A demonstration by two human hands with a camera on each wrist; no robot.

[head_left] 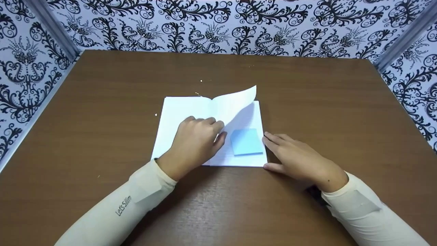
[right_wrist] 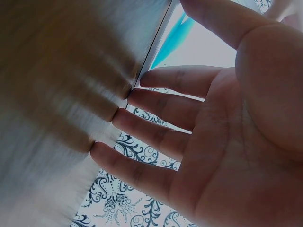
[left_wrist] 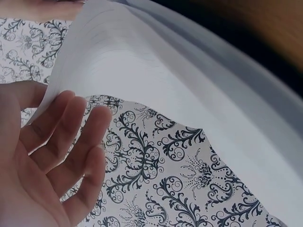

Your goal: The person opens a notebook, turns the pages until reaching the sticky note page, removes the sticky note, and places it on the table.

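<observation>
Your left hand (head_left: 199, 140), grip pinching a lifted page (head_left: 235, 102), your right hand (head_left: 300, 157), grip wide, touching the notebook (head_left: 179, 112) at right, blue pad (head_left: 246, 141) on its right half.

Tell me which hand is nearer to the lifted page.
Left. The left hand holds the lifted page between thumb and fingers; the right hand is farther off, at the right edge of the notebook.

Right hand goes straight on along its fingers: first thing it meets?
Likely the notebook, at its right edge; the right hand has fingertips at or just beside it, contact unclear. Beyond lies the blue pad.
</observation>
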